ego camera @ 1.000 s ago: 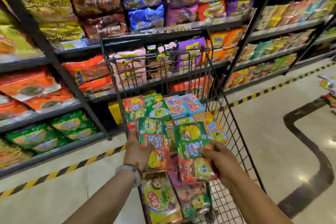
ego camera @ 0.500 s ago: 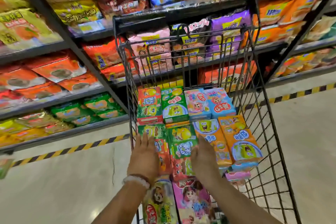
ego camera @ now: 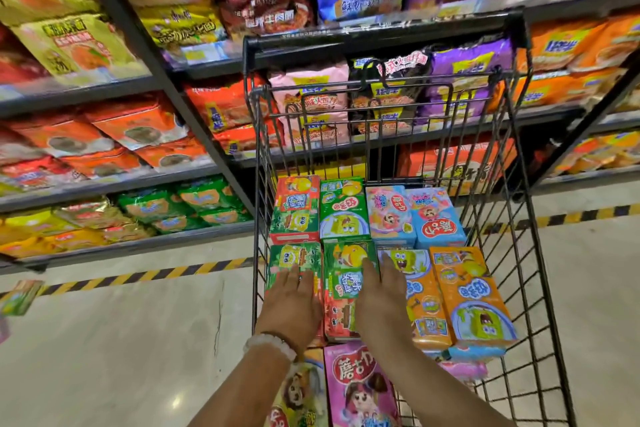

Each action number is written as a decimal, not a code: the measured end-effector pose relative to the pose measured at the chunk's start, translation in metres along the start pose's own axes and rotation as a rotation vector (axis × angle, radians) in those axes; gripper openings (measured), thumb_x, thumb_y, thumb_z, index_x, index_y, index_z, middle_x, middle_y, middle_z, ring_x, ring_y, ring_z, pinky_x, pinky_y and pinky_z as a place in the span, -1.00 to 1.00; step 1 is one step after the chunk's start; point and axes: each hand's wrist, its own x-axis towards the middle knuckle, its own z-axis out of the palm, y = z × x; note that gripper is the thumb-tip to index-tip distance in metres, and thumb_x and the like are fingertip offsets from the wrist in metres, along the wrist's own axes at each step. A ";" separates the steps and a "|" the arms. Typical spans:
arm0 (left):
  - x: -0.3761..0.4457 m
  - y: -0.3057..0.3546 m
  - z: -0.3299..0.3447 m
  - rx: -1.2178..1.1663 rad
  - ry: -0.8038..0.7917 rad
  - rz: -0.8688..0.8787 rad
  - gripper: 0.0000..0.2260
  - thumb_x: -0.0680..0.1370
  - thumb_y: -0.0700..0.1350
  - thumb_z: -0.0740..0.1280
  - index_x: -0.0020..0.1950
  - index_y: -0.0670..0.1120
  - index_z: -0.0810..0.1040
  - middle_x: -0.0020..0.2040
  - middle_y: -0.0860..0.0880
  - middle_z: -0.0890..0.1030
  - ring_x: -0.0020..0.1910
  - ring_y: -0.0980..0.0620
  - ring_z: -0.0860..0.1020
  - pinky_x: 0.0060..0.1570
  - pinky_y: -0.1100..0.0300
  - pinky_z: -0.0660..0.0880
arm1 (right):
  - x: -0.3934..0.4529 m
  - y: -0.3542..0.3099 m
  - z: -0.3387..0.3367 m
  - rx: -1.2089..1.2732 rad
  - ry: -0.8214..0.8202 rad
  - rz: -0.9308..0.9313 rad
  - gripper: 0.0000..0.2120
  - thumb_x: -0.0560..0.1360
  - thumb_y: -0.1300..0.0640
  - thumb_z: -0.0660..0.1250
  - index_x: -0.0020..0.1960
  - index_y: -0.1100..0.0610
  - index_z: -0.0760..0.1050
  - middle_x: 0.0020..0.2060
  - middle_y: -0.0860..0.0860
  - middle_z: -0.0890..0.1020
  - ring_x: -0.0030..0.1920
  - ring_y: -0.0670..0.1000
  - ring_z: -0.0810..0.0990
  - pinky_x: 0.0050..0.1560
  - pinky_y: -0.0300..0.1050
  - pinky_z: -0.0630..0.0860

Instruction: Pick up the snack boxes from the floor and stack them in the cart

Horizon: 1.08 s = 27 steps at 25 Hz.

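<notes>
The wire cart [ego camera: 512, 184] holds snack boxes [ego camera: 391, 215] lying flat in rows, four at its twelve o'clock end. The left hand [ego camera: 292, 305] lies flat, fingers straight, on a green-and-red box [ego camera: 294, 260]. The right hand [ego camera: 379, 305] presses flat at three o'clock of it, on another green-and-red box [ego camera: 346, 274].

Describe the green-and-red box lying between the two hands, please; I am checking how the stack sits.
The green-and-red box is a printed carton, as it looks, green at its far end with a yellow cartoon figure, red nearer the person. It lies flat, face up, in the wire cart, lengthwise in the near row. The right hand rests flat along its right side, fingers straight. The left hand presses the neighbouring box beside it.
</notes>
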 end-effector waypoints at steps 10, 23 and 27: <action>0.004 -0.002 -0.029 -0.029 -0.194 0.042 -0.52 0.61 -0.05 0.15 0.49 -0.17 0.14 0.48 -0.20 0.17 0.46 -0.16 0.17 0.42 0.05 0.17 | -0.007 -0.010 0.000 -0.367 -0.281 -0.255 -0.54 0.42 -0.06 0.07 0.02 0.17 0.63 -0.03 0.17 0.63 -0.06 0.24 0.63 -0.05 0.04 0.59; -0.161 -0.077 -0.233 -0.175 0.626 0.368 -0.40 0.42 0.17 0.21 0.40 -0.07 0.33 0.31 -0.07 0.44 0.28 -0.08 0.41 0.23 0.11 0.34 | -0.123 -0.139 -0.217 -0.359 0.162 -0.354 -0.50 0.61 -0.06 0.10 0.50 0.04 0.15 0.49 -0.03 0.20 0.48 -0.02 0.11 0.42 -0.15 0.02; -0.222 -0.098 -0.260 -0.062 0.754 0.283 -0.36 0.46 0.25 0.18 0.44 -0.07 0.29 0.37 -0.06 0.41 0.35 -0.07 0.36 0.29 0.08 0.29 | -0.161 -0.168 -0.255 -0.501 0.311 -0.398 -0.50 0.60 -0.14 0.05 0.47 0.03 0.19 0.41 -0.02 0.31 0.41 0.02 0.23 0.37 -0.06 0.13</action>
